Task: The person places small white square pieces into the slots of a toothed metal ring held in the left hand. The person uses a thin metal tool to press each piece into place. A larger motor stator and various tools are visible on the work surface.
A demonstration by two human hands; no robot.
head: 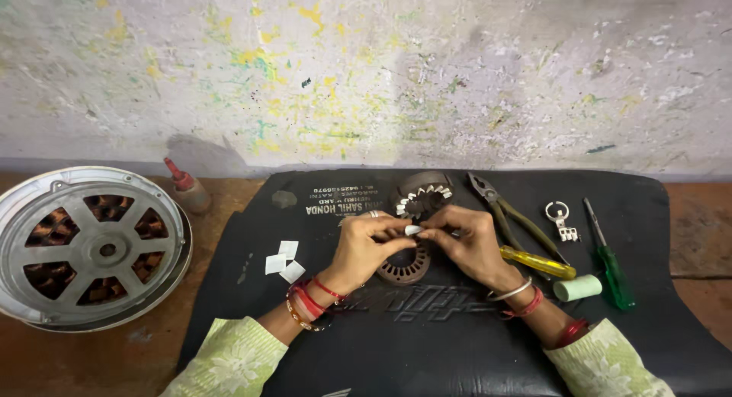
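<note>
White paper slip [412, 230] pinched between both hands, just above the stator core [404, 266] on the black mat [457, 344]. Left hand [371, 244] & right hand [465, 241] meet at the slip, fingertips closed narrow on its ends; thumbs and forefingers do the holding, other fingers curled. Slip looks thin, light, bends easy, prob creases or tears if squeezed hard, so grip by the edges w/ light pressure. Core under it is a dark slotted metal ring: stiff, heavier, likely sharp at the slots; best held by the outer rim. Second core [422, 199] behind, some white slips already in its slots. Spare slips [284, 261] left of the hands. Pliers [507, 214], yellow-handled tool [537, 262], green screwdriver [610, 260], tape roll [577, 287], key clip [560, 220] to the right. Fan motor housing [91, 248] and small bottle [187, 187] on the left, off the mat.
</note>
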